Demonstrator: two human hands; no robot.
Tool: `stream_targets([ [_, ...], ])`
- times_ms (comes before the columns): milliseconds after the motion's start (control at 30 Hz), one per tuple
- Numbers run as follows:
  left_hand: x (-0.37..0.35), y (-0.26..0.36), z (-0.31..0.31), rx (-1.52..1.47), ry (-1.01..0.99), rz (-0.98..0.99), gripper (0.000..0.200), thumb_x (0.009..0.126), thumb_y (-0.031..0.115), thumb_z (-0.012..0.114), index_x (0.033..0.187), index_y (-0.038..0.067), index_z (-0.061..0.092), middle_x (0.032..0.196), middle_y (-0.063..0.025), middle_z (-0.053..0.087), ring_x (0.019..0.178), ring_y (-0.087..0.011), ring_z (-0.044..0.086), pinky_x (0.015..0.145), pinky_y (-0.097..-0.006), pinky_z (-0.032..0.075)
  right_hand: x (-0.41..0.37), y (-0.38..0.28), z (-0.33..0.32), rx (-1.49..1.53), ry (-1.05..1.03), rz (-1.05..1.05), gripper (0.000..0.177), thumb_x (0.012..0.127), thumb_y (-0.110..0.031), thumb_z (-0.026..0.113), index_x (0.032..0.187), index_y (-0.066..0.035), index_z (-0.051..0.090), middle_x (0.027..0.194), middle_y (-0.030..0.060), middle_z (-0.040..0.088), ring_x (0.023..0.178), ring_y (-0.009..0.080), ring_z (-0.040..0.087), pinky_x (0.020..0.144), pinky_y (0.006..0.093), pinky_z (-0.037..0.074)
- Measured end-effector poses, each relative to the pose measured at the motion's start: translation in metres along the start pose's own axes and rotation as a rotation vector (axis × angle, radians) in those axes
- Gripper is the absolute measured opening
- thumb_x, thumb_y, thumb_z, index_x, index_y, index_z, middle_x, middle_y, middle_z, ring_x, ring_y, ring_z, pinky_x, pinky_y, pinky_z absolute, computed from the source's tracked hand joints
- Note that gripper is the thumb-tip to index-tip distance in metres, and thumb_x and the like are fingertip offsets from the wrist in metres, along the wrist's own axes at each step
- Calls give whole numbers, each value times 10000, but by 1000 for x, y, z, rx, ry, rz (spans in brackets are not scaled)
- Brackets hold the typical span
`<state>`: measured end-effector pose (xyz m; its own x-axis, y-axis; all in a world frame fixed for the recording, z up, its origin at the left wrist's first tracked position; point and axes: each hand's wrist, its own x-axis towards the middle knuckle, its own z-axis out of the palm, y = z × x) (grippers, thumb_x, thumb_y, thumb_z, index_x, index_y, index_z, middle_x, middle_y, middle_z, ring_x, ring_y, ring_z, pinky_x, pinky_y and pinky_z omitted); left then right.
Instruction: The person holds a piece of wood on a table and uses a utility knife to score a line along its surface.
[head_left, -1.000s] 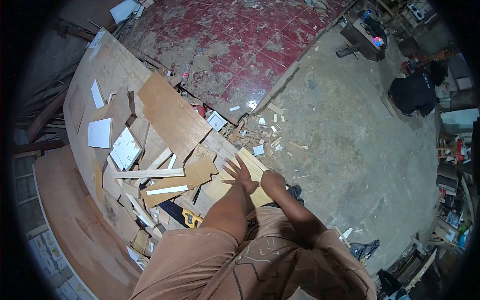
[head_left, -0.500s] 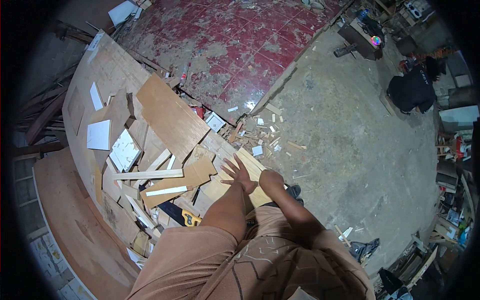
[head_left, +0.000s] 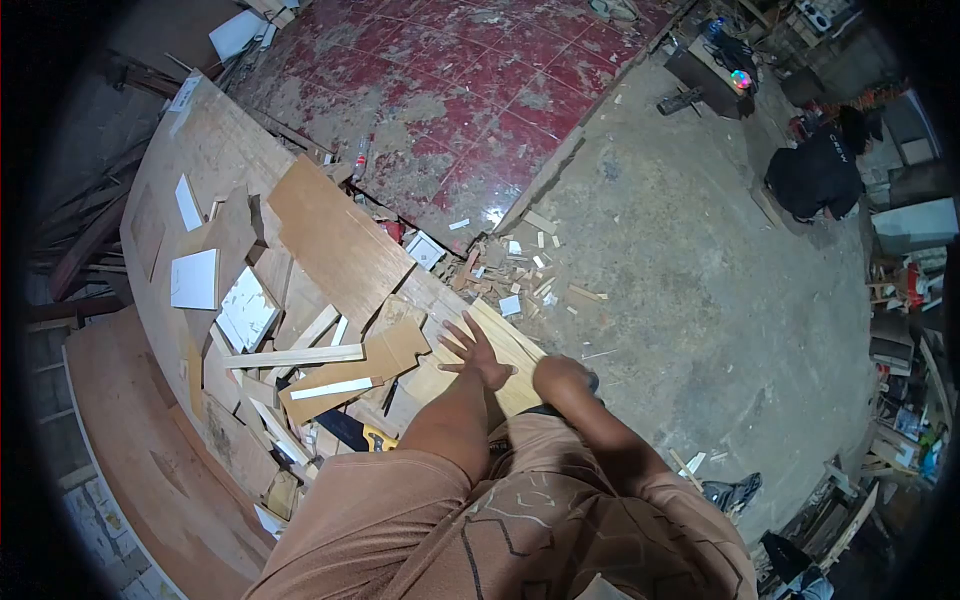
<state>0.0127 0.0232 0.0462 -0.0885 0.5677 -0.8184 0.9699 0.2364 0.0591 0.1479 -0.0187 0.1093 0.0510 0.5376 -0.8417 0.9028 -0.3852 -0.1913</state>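
Note:
My left hand (head_left: 478,360) lies palm down with fingers spread on a pale wooden board (head_left: 507,350). The board rests at the near corner of a large plywood-topped surface (head_left: 230,130). Beside the board's right edge, my right hand (head_left: 562,381) is closed in a fist. Whatever it grips is hidden beneath the hand. A handsaw (head_left: 378,438) with a yellow handle and dark blade lies left of my left forearm, partly under wood scraps. Close by are a brown notched panel piece (head_left: 400,347) and a pale wooden strip (head_left: 298,356).
A long brown plywood sheet (head_left: 335,240) and white-faced offcuts (head_left: 248,310) lie on the work surface. Small scraps (head_left: 510,305) litter the concrete floor (head_left: 690,310). Red tiles (head_left: 480,90) extend behind. A person in black (head_left: 815,175) crouches at the right.
My right hand has moved slightly right and down, toward my body. My left hand stays spread on the board. The whole view has shifted a little.

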Motion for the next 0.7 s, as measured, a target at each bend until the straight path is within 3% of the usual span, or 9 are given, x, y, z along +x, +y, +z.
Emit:
stream_targets([
  [167, 0, 3, -3, -34, -26, -10, 1464, 667, 349, 854, 1352, 176, -428, 1420, -256, -423, 1340, -476, -325, 979, -795, 17, 41, -2, 35, 84, 140, -38, 273, 846, -144, 520, 1016, -34, 703, 1047, 209, 678, 960, 357, 676, 806, 442, 542],
  [400, 6, -4, 3, -17, 4, 0, 1479, 640, 373, 866, 1372, 163, -402, 1437, -261, -396, 1346, -483, -306, 971, -803, 28, -53, 29, 2, 25, 13, 2, 274, 844, -147, 509, 1001, -26, 698, 1039, 216, 678, 942, 371, 677, 797, 450, 544],
  [700, 8, -2, 5, -14, 47, 3, 1486, 614, 356, 880, 1399, 154, -365, 1453, -268, -367, 1360, -495, -269, 955, -815, 38, 56, 7, 59, 137, 286, -95, 255, 843, -133, 507, 964, 7, 682, 964, 227, 685, 886, 378, 686, 747, 463, 555],
])
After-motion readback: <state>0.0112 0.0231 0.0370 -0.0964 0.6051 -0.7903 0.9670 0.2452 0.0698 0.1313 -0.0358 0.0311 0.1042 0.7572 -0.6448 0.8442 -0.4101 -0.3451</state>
